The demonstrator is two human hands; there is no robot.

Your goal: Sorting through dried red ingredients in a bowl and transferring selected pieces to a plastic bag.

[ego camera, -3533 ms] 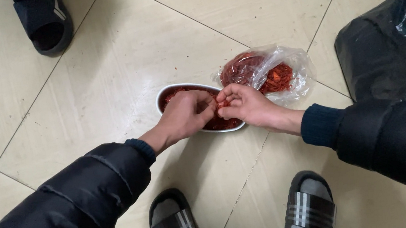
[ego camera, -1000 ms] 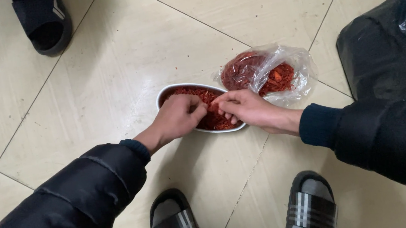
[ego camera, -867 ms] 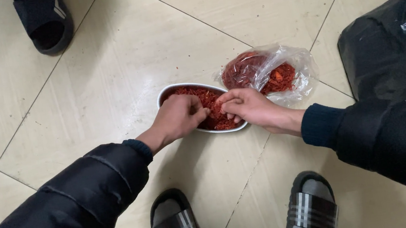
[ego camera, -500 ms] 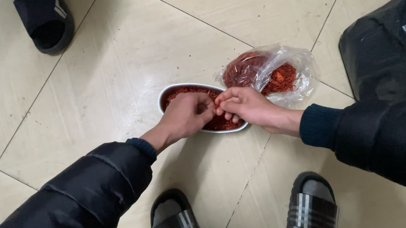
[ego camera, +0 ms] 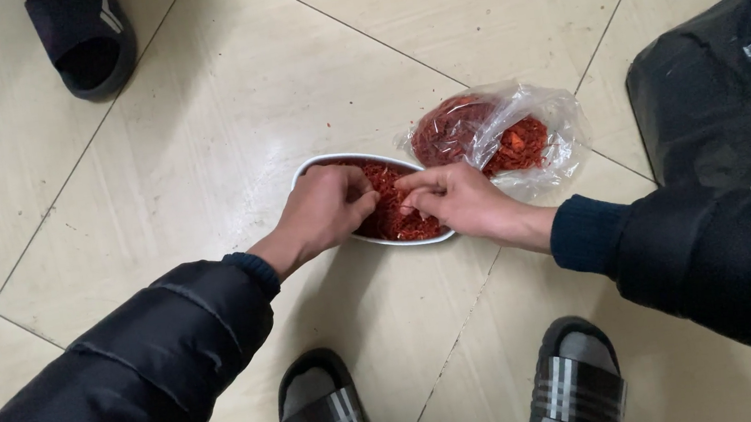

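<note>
A white oval dish [ego camera: 313, 163] sits on the tiled floor, filled with red dried chilli pieces [ego camera: 394, 214]. My left hand [ego camera: 327, 209] rests curled over the dish's left half, fingers bent into the chilli. My right hand [ego camera: 450, 198] comes in from the right with thumb and fingers pinched on a small piece above the dish. Whether the left hand grips anything is hidden by its knuckles. Behind the right hand lies a clear plastic bag [ego camera: 516, 131] holding more red chilli.
A black plastic bag [ego camera: 717, 101] bulges at the right edge. A dark slipper [ego camera: 83, 42] lies at the top left. My two striped slippers [ego camera: 323, 421] [ego camera: 575, 385] stand at the bottom. Small red flecks dot the beige tiles near the dish.
Both hands stay over the dish. The fingers have shifted slightly among the chilli, the left curling and the right keeping its pinch. The dish and bags have not moved.
</note>
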